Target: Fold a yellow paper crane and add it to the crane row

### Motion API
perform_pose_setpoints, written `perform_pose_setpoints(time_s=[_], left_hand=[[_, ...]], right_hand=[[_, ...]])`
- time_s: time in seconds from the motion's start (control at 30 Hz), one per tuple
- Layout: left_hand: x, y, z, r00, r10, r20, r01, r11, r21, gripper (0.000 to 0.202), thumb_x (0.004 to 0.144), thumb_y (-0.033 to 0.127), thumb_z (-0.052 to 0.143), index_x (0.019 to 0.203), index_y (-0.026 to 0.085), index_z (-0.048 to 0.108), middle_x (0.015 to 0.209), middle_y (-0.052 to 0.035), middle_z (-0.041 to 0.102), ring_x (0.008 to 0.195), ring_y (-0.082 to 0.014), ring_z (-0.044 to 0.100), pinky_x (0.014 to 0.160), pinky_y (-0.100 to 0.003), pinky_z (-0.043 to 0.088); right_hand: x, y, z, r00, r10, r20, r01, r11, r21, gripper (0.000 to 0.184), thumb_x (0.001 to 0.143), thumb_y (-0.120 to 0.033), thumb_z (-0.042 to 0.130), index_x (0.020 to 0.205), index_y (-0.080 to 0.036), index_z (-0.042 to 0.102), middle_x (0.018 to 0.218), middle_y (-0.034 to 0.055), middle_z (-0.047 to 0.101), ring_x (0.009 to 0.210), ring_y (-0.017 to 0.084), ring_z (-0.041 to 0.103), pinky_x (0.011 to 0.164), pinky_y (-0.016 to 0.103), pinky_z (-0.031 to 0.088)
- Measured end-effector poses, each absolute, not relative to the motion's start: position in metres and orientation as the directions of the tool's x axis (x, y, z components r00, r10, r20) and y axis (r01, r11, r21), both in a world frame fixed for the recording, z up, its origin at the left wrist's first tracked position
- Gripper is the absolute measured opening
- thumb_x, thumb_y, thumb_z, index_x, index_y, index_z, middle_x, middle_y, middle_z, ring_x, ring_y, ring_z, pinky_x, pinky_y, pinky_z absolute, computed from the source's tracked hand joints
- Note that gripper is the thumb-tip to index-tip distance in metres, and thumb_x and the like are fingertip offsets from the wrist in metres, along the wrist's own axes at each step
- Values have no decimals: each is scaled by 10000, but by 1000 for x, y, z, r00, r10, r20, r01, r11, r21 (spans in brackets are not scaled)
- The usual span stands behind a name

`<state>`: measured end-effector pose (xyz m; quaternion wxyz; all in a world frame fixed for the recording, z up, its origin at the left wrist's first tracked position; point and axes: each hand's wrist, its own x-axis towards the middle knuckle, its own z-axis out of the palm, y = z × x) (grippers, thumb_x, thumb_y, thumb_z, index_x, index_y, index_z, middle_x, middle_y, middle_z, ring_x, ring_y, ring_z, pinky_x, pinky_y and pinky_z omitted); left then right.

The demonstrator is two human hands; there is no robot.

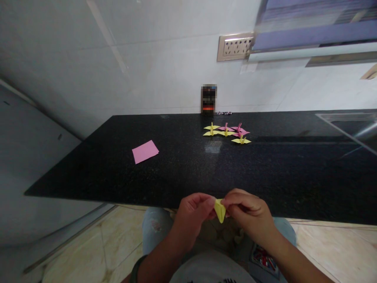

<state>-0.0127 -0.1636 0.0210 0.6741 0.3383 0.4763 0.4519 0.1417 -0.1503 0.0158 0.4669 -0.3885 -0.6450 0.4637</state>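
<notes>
A small piece of folded yellow paper (pixel 220 211) is pinched between my two hands at the counter's front edge, its pointed end facing down towards me. My left hand (pixel 196 212) grips its left side with thumb and fingers. On the other side, my right hand (pixel 249 210) pinches the upper right part. The fingers cover both sides of the paper, so only its middle shows. Farther back on the counter stand several finished paper cranes, yellow ones (pixel 212 133) and pink ones (pixel 239 128), set close together.
A stack of pink paper sheets (pixel 145 151) lies on the left of the black countertop (pixel 176 169). Against the wall stands a dark phone-like object (pixel 209 100), with a beaded strand (pixel 224 113) beside it. A wall socket (pixel 235 46) is above. At right is a sink or hob edge (pixel 347 131).
</notes>
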Motion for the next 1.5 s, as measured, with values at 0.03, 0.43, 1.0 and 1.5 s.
perform_pose_setpoints(time_s=[0.03,0.43,1.0,1.5], left_hand=[[-13,-163,21,133,936,-325,-248,349,904,187,683,293,618,713,110,636,627,-33,623,564,-105,536,568,-226,420],[-14,-166,24,87,984,-158,-4,159,987,145,691,269,616,695,130,656,671,-42,624,637,-133,530,595,-229,406],[-9,-161,5,176,941,-288,-285,329,900,167,656,239,645,777,132,601,691,-22,623,615,-110,545,588,-221,414],[-19,-156,7,35,959,-281,-185,282,941,169,707,286,584,769,130,591,590,14,540,501,-78,465,509,-199,379]], right_hand=[[142,-150,17,-284,920,272,78,305,-949,216,721,-70,502,753,-216,658,687,15,578,605,119,555,537,239,435],[139,-151,21,-365,929,59,119,110,-987,109,769,-248,551,719,-160,593,691,10,513,602,100,468,528,218,376],[123,-149,-3,-174,960,-219,-201,-252,-947,225,727,-361,577,648,-151,588,482,-30,519,436,79,461,459,203,365],[134,-149,9,-203,961,-185,-84,-206,-975,249,751,-285,528,969,-170,562,682,3,589,531,89,533,509,218,430]])
